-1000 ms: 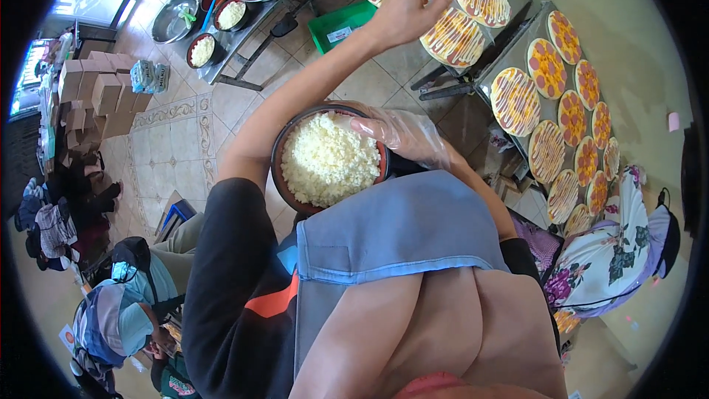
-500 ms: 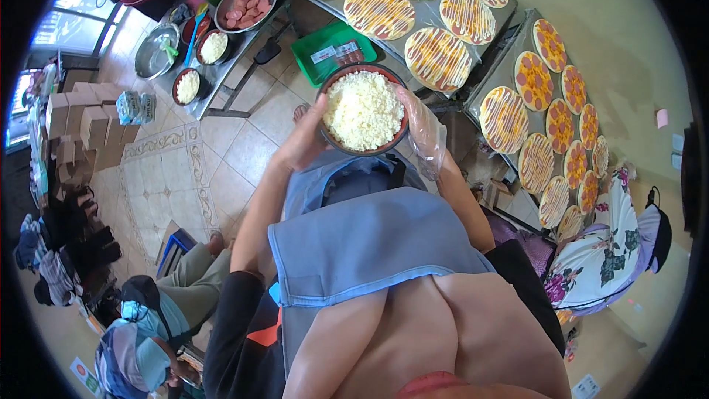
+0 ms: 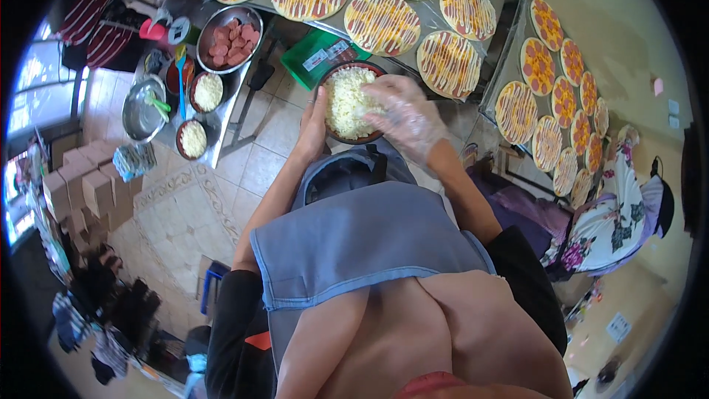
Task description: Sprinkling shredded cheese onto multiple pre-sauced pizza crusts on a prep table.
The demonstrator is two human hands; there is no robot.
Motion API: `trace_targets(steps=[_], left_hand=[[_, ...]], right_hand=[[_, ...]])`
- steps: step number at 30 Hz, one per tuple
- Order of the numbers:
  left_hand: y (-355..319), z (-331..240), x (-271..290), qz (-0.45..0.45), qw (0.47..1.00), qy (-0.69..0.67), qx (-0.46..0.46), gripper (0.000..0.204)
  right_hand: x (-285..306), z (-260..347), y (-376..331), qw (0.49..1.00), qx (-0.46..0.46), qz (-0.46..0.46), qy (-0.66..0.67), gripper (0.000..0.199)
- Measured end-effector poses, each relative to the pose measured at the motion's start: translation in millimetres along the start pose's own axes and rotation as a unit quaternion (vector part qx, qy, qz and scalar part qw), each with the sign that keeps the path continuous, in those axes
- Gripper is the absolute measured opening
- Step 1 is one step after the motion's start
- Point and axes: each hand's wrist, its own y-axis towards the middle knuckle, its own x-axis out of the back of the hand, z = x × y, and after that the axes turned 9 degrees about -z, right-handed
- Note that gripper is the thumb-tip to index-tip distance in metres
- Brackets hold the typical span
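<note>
The steel table carries rows of sauced pizza bases ahead of the person. The dark bowl of grated cheese sits below them, cupped at its left rim by the left hand, fingers closed around it. The gloved right hand lies over the bowl's right edge, fingers curled into the cheese. Half a second ago the bowl was held alone; the right hand has since come in.

Pizza kitchen, topped pizzas on steel tables
</note>
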Motion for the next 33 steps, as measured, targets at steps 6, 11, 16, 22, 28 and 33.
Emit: trace_targets(steps=[6,11,16,22,28,33], left_hand=[[39.3,-9.3,2.2,0.043,0.991,0.127,-0.002,0.062],[58.3,-22.1,-25.4,0.115,0.984,0.083,0.106,0.06],[81.6,-27.1,-63.7,0.153,0.974,0.055,0.159,0.055],[111.9,-36.5,-94.3,0.175,0.964,0.096,0.174,0.056],[122.0,-64.1,-96.8,0.174,0.962,0.124,0.172,0.058],[111.1,-90.0,-89.4,0.111,0.983,0.078,0.127,0.06]], right_hand=[[-52.0,-6.4,15.2,0.992,-0.05,0.022,-0.113,0.031],[-38.9,-35.2,27.1,0.97,-0.211,-0.044,0.114,0.023],[-4.2,-67.6,42.1,0.836,-0.4,-0.054,0.373,0.025],[49.1,-136.2,44.3,0.783,-0.35,-0.081,0.508,0.038],[71.9,-242.8,51.1,0.797,-0.438,-0.134,0.393,0.038],[57.5,-313.3,79.0,0.909,-0.412,0.027,0.063,0.035]])
